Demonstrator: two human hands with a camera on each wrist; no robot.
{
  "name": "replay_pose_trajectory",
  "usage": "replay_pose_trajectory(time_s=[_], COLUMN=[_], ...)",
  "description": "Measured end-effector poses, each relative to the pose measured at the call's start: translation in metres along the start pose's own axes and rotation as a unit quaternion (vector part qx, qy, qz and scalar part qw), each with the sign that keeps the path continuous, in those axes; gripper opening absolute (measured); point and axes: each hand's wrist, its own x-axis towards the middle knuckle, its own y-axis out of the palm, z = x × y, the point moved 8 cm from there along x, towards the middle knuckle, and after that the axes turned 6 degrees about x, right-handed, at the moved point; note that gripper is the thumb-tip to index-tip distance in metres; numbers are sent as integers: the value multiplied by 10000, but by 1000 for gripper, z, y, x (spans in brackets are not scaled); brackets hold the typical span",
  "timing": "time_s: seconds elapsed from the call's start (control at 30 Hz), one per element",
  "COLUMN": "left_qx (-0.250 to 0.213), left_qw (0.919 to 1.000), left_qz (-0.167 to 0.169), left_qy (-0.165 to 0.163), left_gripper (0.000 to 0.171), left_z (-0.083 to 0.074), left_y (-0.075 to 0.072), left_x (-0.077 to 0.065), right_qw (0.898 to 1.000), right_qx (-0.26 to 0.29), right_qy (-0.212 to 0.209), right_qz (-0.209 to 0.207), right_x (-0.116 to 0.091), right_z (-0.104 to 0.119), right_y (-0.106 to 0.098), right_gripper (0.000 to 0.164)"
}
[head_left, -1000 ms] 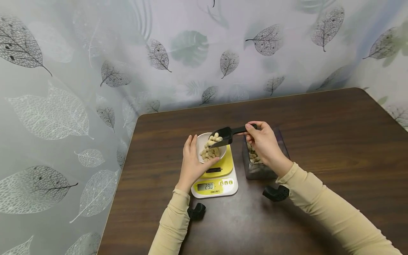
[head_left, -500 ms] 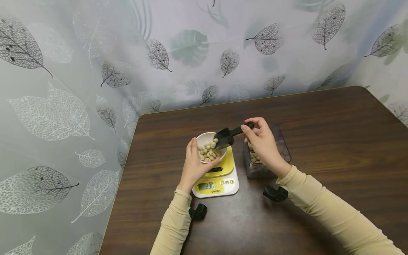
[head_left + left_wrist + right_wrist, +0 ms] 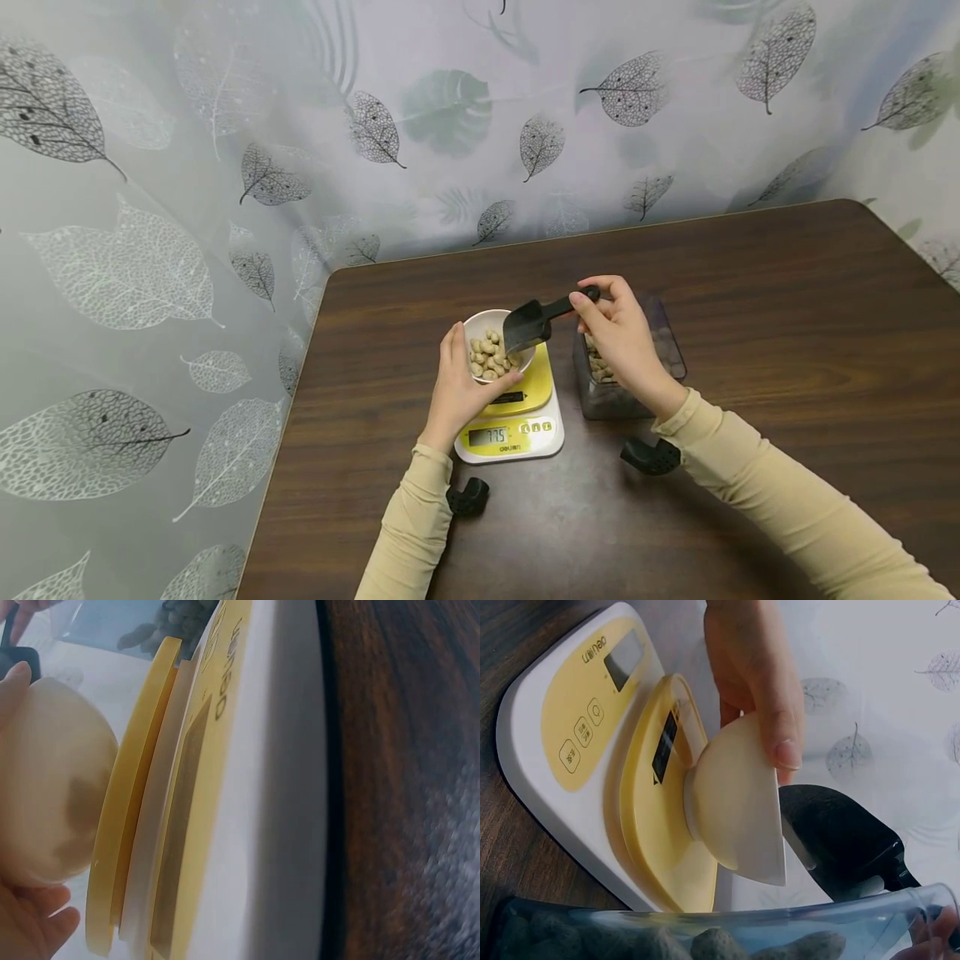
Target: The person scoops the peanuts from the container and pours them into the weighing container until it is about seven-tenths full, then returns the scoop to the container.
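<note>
My left hand point(image 3: 459, 387) grips a small white bowl point(image 3: 482, 320) from the left, thumb and fingers spread around its sides. Several unshelled peanuts point(image 3: 486, 357) lie in the bowl, which stands on the yellow platform of a kitchen scale point(image 3: 480, 448). Between thumb and fingers, my right hand point(image 3: 624, 342) holds the handle of a black scoop point(image 3: 527, 327), tilted with its lip over the bowl's right side. No peanuts show in the scoop in the head view. Seen from the right wrist, the bowl point(image 3: 739, 802) sits on its foot, the scoop point(image 3: 844, 836) at its rim.
Below my right hand stands a clear plastic container point(image 3: 611, 404) of peanuts, just right of the scale. Black wrist devices point(image 3: 651, 457) hang under both sleeves. A leaf-patterned curtain point(image 3: 450, 167) lies behind the dark wooden table point(image 3: 750, 292).
Peanuts have slid from the scoop into the bowl. The scoop has tipped up and shifted slightly right, and the display has gone from 29.0 to 77.5. The left hand keeps its grip.
</note>
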Motion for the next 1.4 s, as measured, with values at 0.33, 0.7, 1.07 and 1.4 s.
replay_pose_trajectory(time_s=[0.33,0.7,1.07,1.4], left_qx=[295,384,193,-332], left_qw=[9993,9961,9841,9794], left_qz=[-212,60,1025,1360], left_qy=[113,793,1441,1453], left_gripper=[113,108,101,98], left_z=[-4,-47,-104,-125], left_y=[-8,-9,26,54], left_x=[1,15,14,8], right_qw=[9999,9851,9565,9654], right_qx=[10,1512,2037,1193], right_qy=[48,-649,-1171,-869], right_qz=[-124,-504,-1727,-2148], right_x=[0,2,-11,-23], right_z=[3,33,37,18], right_y=[-2,-39,-100,-120], right_gripper=[38,20,17,15])
